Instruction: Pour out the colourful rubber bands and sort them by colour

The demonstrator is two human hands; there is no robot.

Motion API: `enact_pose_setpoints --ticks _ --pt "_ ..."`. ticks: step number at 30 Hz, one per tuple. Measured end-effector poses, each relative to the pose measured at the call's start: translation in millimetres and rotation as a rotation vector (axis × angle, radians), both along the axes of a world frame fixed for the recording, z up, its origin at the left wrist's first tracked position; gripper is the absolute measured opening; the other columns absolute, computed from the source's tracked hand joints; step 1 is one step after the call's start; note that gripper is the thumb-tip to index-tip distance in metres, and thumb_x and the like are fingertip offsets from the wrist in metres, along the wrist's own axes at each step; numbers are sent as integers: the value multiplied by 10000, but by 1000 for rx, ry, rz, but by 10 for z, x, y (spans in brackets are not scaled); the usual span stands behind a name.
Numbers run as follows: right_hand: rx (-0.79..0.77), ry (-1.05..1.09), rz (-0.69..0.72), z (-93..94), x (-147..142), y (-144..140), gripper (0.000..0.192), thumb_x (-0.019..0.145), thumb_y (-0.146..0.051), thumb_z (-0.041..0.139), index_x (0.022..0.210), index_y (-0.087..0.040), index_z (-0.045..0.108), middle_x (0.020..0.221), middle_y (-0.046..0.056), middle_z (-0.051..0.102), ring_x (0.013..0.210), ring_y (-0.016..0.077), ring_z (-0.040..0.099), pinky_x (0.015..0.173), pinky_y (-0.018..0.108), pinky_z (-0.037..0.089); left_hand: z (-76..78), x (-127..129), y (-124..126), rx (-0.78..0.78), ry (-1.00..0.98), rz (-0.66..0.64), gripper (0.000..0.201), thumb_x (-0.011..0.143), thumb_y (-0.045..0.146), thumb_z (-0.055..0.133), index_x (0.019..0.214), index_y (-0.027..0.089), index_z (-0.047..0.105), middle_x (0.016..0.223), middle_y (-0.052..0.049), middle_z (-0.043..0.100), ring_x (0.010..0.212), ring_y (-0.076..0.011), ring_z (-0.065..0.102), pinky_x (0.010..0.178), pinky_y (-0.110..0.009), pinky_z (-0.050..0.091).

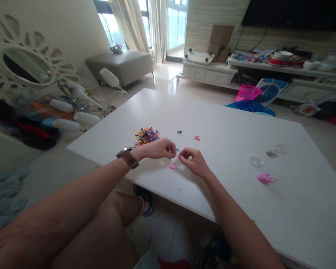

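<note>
At the far left, a white cut-out framed oval mirror is leaning against the wall, with a jumble of white-handled tools and cables lying below it beside the table edge. On the low white rectangular table, a loose heap of small multicoloured rubber bands is sitting just behind the left hand, which is wearing a brown-strapped wristwatch. The left fingers are curling in and pinching together at the tips, holding what is showing as a tiny light-blue band; it is too small to tell more. The right hand is meeting it from the other side, its thumb and forefinger pressing together on the same tiny piece, the other fingers folding under. The 2 hands are almost touching, hovering just above the tabletop near its front edge. A small pink piece is lying on the table directly below them. Behind the hands, 1 small black band and 1 small red band are lying apart. Further right, a clear small lid and container are resting well apart from the hands, with a pink rounded plastic piece lying nearer the front.
</note>
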State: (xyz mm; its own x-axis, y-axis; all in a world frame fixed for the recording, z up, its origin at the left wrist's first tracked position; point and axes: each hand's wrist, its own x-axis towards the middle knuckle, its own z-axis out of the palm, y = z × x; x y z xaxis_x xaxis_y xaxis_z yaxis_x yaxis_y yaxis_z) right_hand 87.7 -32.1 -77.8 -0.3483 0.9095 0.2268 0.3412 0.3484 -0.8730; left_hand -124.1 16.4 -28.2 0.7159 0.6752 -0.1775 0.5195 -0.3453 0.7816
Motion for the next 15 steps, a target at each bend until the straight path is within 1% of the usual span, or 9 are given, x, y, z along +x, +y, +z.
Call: enact_pose_setpoints --ticks 6,10,13,15 --pt "35 9 -54 -3 12 8 86 815 -219 618 750 -182 663 692 3 648 653 128 573 627 251 438 38 13 11 -55 -24 12 177 772 268 676 845 119 736 759 -46 724 691 -130 618 632 -227 451" --pt "33 27 -66 -1 0 12 93 809 -230 626 740 -181 665 679 2 648 644 126 571 623 251 438 73 29 12 -65 -56 90 166 756 271 705 810 119 749 711 -45 722 650 -123 613 594 -220 442" --pt "24 69 -54 -5 -17 7 111 817 -249 628 746 -175 671 676 3 650 631 121 562 614 248 436 62 47 15 -42 -108 158 159 739 258 726 797 113 757 718 -58 734 652 -126 628 586 -217 444" --pt "23 97 -44 -10 -22 2 123 827 -258 628 754 -171 676 679 3 651 629 118 556 612 248 434 44 73 5 -73 -156 187 150 731 234 725 806 108 756 733 -68 744 668 -132 650 597 -217 461"
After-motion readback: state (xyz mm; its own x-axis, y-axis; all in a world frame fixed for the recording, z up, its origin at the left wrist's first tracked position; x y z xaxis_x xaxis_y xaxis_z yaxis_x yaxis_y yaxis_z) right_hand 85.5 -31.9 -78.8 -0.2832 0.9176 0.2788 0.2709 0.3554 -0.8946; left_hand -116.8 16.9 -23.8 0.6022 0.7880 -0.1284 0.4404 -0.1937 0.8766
